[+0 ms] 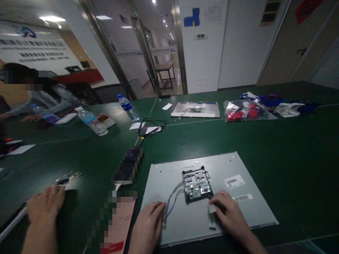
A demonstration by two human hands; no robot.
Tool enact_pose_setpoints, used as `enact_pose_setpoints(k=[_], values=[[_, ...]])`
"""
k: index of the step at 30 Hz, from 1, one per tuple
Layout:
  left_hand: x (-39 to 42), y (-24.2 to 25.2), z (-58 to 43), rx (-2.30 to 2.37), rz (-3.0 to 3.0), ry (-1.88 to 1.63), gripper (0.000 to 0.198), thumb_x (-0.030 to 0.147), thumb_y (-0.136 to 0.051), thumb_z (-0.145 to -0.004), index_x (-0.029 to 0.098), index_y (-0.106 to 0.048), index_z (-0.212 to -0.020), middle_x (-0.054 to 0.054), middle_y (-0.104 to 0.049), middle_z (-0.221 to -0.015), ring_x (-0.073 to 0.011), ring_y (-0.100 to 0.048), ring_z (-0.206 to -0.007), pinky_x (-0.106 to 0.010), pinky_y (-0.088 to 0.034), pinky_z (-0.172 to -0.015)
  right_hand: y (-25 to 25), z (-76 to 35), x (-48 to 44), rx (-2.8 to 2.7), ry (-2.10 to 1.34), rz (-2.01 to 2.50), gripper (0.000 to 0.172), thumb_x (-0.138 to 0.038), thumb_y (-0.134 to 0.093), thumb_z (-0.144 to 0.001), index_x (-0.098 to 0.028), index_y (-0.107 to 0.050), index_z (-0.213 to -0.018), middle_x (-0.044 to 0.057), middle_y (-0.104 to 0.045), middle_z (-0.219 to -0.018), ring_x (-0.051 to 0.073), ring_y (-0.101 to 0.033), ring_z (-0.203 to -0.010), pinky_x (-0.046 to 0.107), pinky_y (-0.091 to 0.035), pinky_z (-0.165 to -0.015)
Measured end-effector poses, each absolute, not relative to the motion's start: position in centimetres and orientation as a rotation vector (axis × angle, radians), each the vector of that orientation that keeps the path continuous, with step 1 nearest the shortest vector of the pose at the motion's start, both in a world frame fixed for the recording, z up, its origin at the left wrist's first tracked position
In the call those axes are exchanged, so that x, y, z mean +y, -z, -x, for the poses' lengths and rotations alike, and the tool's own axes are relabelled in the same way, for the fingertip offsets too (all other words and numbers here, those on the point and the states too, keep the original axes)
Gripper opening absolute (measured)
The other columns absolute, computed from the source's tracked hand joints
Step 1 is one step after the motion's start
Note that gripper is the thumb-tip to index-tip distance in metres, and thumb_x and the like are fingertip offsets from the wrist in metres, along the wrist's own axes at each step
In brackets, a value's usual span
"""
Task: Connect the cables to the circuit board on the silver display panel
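Observation:
Below me lies a flat grey metal display panel with a small green circuit board in a black frame on its back. Two thin grey cables run from the board to the panel's lower left. My left hand rests on the panel's lower left edge, its fingers extended beside the cable ends. Just under the board's lower right corner, my right hand pinches a short grey strip between thumb and fingers. Part of that strip is hidden by my fingers.
Another person's hand lies on the green table at left, near small metal parts. A pink phone sits left of the panel. Farther back are a second panel, a plastic bag, bottles and a seated person.

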State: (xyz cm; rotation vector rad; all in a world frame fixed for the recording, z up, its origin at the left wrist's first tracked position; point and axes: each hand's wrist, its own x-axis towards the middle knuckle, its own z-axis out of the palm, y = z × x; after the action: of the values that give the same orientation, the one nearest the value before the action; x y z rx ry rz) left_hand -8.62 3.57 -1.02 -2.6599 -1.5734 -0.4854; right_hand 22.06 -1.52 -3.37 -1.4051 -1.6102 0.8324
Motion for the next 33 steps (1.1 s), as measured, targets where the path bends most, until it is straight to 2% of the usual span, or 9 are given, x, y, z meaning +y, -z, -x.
enact_pose_setpoints(k=[3, 12, 20, 26, 33], values=[[3.7, 1.0, 8.8, -1.586, 2.635, 0.483, 0.028, 0.025, -0.045, -0.090, 0.023, -0.071, -0.100, -0.006, -0.072, -0.100, -0.0219, -0.069, -0.087, -0.033, -0.055, -0.079, 3.5, -22.2, -1.5, -1.613, -0.832, 1.403, 0.020, -0.010, -0.048, -0.082, -0.022, -0.064, -0.088, 0.005, -0.065, -0.088, 0.022, -0.059, -0.091, 0.034, -0.046, -0.081], [4.5, 0.3, 10.0, -1.724, 2.344, 0.518, 0.028, 0.033, -0.041, -0.093, 0.021, -0.066, -0.090, -0.006, -0.072, -0.091, -0.0221, -0.068, -0.077, -0.031, -0.052, -0.067, 2.8, -22.1, -1.6, -1.605, -0.830, 1.397, 0.021, -0.009, -0.048, -0.082, -0.021, -0.064, -0.087, 0.004, -0.065, -0.087, 0.021, -0.059, -0.090, 0.033, -0.045, -0.081], [4.1, -0.2, 4.8, -1.619, 2.633, 0.797, 0.018, 0.024, -0.043, -0.094, 0.021, -0.061, -0.090, -0.004, -0.067, -0.085, -0.0180, -0.065, -0.078, -0.029, -0.050, -0.072, 2.9, -22.1, -1.6, -1.615, -0.848, 1.393, 0.021, -0.009, -0.047, -0.083, -0.021, -0.064, -0.089, 0.005, -0.065, -0.089, 0.021, -0.058, -0.092, 0.033, -0.045, -0.082], [4.1, 0.8, 1.8, -1.669, 2.689, 0.628, 0.017, 0.017, -0.042, -0.092, 0.020, -0.059, -0.091, -0.005, -0.061, -0.083, -0.0204, -0.060, -0.079, -0.033, -0.047, -0.071, 3.3, -22.2, -1.6, -1.602, -0.857, 1.388, 0.020, -0.009, -0.048, -0.083, -0.021, -0.063, -0.088, 0.005, -0.064, -0.089, 0.021, -0.057, -0.092, 0.033, -0.044, -0.082], [4.5, 1.8, 0.7, -1.731, 2.712, 0.585, 0.015, 0.019, -0.043, -0.093, 0.021, -0.058, -0.092, -0.005, -0.060, -0.084, -0.0221, -0.061, -0.081, -0.035, -0.049, -0.072, 3.4, -22.2, -1.5, -1.582, -0.871, 1.385, 0.019, -0.009, -0.049, -0.084, -0.022, -0.063, -0.087, 0.004, -0.064, -0.089, 0.020, -0.057, -0.091, 0.032, -0.044, -0.082]])
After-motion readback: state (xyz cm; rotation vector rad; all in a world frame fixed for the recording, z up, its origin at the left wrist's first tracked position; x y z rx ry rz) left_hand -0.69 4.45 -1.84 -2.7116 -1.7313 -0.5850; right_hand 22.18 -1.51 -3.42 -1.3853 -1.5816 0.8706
